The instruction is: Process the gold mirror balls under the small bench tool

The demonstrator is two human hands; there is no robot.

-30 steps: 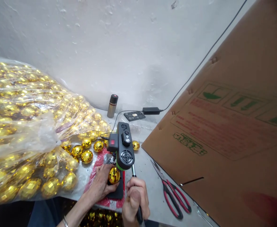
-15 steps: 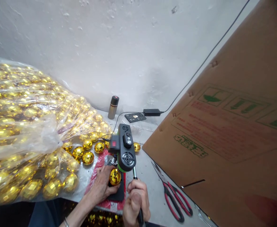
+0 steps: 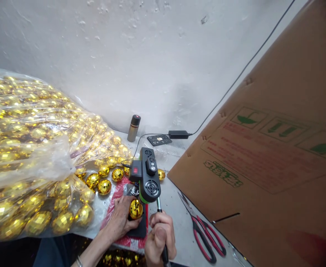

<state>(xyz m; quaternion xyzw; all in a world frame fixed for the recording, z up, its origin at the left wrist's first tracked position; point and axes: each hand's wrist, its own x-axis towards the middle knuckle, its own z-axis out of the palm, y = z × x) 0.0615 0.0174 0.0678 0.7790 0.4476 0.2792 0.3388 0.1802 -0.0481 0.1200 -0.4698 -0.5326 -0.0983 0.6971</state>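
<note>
My left hand (image 3: 123, 215) is closed around a gold faceted ball (image 3: 135, 209), keeping it on the black base of a small bench drill press (image 3: 149, 175). Fingers and thumb press the ball from the left and the front. The machine's black and green head stands just above and behind the ball. In my right hand (image 3: 160, 237) is the lever handle (image 3: 165, 256) of the machine, a metal rod with a black grip, wrapped by my fingers. Under the base lies a red plastic sheet (image 3: 115, 202). Whether a tool tip touches the ball is hidden by the head.
A clear bag of gold balls (image 3: 26, 148) fills the left, with several loose balls (image 3: 104, 187) beside it. Red-handled scissors (image 3: 204, 233) lie at right, against a large cardboard box (image 3: 263, 167). Behind stand a bottle (image 3: 133, 128), a black phone-like slab (image 3: 159, 139) and a power adapter (image 3: 179, 134).
Both hands keep their holds on the ball and the lever. The view has shifted very slightly; nothing else has visibly moved.
</note>
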